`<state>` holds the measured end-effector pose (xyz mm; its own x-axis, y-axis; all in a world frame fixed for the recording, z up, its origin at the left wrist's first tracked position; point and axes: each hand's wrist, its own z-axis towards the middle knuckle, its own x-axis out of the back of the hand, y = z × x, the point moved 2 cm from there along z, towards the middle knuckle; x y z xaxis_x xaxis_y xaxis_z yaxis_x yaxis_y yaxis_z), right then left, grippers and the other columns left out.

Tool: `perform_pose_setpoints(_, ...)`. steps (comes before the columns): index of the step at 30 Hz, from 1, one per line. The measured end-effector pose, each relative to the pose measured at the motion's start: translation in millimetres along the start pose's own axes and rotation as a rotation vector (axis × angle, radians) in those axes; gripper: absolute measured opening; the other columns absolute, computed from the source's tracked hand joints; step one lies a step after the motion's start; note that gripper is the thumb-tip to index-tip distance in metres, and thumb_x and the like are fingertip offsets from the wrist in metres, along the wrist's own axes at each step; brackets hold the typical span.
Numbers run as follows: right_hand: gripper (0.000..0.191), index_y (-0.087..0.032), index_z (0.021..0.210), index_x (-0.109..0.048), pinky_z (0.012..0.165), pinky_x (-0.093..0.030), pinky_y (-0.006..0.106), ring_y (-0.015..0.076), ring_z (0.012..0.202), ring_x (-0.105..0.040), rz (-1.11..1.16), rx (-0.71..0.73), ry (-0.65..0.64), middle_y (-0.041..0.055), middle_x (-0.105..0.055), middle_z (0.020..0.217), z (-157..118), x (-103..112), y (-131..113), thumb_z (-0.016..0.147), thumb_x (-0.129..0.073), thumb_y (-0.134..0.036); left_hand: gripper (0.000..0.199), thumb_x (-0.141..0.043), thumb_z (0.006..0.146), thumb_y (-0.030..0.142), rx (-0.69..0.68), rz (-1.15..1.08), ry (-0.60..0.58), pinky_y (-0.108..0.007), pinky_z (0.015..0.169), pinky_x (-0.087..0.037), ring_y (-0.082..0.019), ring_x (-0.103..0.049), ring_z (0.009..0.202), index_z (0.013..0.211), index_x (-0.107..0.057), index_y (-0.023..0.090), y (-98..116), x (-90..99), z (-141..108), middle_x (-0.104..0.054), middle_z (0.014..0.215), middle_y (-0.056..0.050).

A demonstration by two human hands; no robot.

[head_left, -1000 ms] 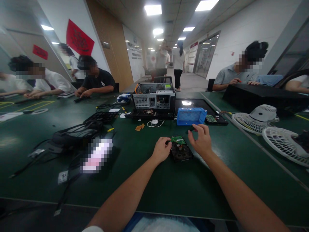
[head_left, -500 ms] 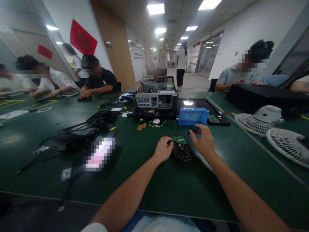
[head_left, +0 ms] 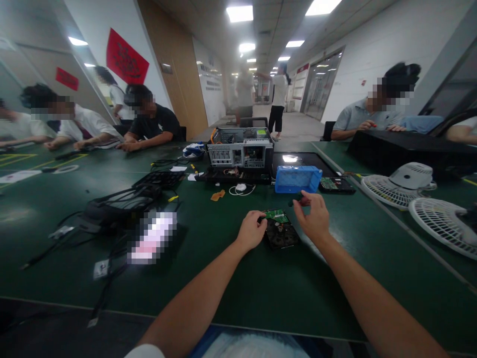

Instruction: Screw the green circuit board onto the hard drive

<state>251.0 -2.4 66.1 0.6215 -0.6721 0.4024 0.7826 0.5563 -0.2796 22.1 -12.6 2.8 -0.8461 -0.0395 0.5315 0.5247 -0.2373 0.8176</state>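
Note:
A black hard drive with a green circuit board (head_left: 281,232) lies on the green table in front of me. My left hand (head_left: 252,230) rests at its left edge, fingers closed on the drive's upper left corner. To the right of the drive, my right hand (head_left: 313,215) is raised a little, with a small dark screwdriver (head_left: 295,200) pinched between thumb and fingers. Just behind that hand stands a blue plastic bin (head_left: 298,179). Two small brown pieces (head_left: 218,195) and a white cable (head_left: 241,188) lie behind the drive.
An opened computer case (head_left: 240,149) stands at the back. Another circuit board unit (head_left: 337,185) lies beside the bin. White fan parts (head_left: 397,186) are at the right. At the left are a black headset (head_left: 112,211), cables and a lit phone (head_left: 154,238). People sit around the table.
My right hand has shifted very slightly and the screwdriver in it is tilted more level. My left hand stays at the drive.

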Motion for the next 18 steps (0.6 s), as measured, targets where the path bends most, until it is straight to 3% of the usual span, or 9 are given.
perform_pose_setpoints(5, 0.038, -0.021, 0.123, -0.057, 0.076, -0.063, 0.043, 0.0259, 0.098, -0.066, 0.007, -0.004, 0.055, 0.0151, -0.062, 0.120, -0.1, -0.4, -0.4, 0.090, -0.071, -0.035, 0.024, -0.059, 0.098, 0.027, -0.019, -0.011, 0.002, -0.028, 0.073, -0.058, -0.009, -0.062, 0.068, 0.118, -0.070, 0.020, 1.4, 2.0, -0.5, -0.061, 0.126, -0.009)
perform_pose_setpoints(10, 0.039, -0.020, 0.129, -0.053, 0.085, -0.063, 0.048, 0.0287, 0.111, -0.067, 0.034, 0.025, 0.037, 0.0170, -0.062, 0.134, -0.2, -1.6, -0.6, 0.093, -0.065, -0.030, 0.022, -0.061, 0.096, 0.023, -0.013, -0.001, 0.014, -0.027, 0.077, -0.057, -0.008, -0.062, 0.068, 0.116, -0.070, 0.020, -1.2, 0.1, 0.6, -0.061, 0.123, -0.007)
perform_pose_setpoints(14, 0.037, -0.022, 0.128, -0.054, 0.093, -0.061, 0.051, 0.0292, 0.119, -0.066, 0.033, 0.037, 0.044, 0.0145, -0.065, 0.133, -1.9, -3.5, 1.6, 0.094, -0.065, -0.030, 0.023, -0.060, 0.095, 0.020, -0.022, 0.004, 0.021, -0.027, 0.079, -0.058, -0.009, -0.062, 0.071, 0.116, -0.069, 0.019, -2.7, -0.6, 0.5, -0.061, 0.123, -0.008)
perform_pose_setpoints(18, 0.033, -0.023, 0.123, -0.057, 0.092, -0.061, 0.049, 0.0281, 0.113, -0.068, 0.017, 0.053, 0.050, 0.0133, -0.068, 0.126, -2.3, -4.3, 2.0, 0.093, -0.067, -0.030, 0.023, -0.058, 0.095, 0.017, -0.042, 0.004, 0.025, -0.030, 0.082, -0.058, -0.011, -0.063, 0.075, 0.116, -0.070, 0.019, -2.2, 0.7, 0.5, -0.061, 0.122, -0.008)
